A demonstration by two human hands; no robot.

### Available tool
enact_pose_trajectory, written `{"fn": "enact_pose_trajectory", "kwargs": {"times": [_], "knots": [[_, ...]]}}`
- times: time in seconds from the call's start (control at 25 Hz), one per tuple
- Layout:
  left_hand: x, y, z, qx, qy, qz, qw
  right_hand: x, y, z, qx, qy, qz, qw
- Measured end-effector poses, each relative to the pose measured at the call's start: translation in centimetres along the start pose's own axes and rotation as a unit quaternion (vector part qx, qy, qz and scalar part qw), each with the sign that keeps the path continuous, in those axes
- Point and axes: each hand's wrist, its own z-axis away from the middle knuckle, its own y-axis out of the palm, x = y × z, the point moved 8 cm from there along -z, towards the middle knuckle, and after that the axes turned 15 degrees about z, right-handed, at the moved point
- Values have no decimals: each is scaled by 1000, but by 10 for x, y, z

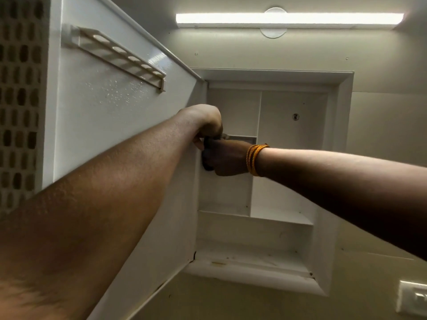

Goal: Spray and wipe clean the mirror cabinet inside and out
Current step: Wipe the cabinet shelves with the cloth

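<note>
At the hinge side of the open mirror cabinet [265, 227], your left hand [205, 121] and right hand [225, 159] both clench some dark object [206, 155] I cannot identify, likely readying to clean the shelves.

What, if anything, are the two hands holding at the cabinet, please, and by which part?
The right hand is curled round a dark object, gripped mid-body; what it is cannot be told. The left hand is curled at the same spot; whether it holds anything cannot be told.
</note>
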Motion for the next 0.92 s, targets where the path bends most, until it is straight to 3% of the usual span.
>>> {"fn": "enact_pose_trajectory", "kwargs": {"times": [0.16, 0.36, 0.56, 0.8, 0.92], "knots": [[5, -3, 8, -27, 4, 17, 1000, -9, 9, 5, 133, 32, 47, 989], [8, 3, 8, -48, 5, 0, 999, 2, 14, 33, 235, 82, -83, 965], [-1, 9, 11, -86, 41, -78, 992, -7, 9, 42, 253, 187, -251, 915], [0, 12, 19, -129, 112, -123, 978, 38, -24, 42, 236, 124, -274, 924], [3, 15, 21, -141, 122, -121, 975, 64, -46, 36, 243, 109, -320, 909]]}}
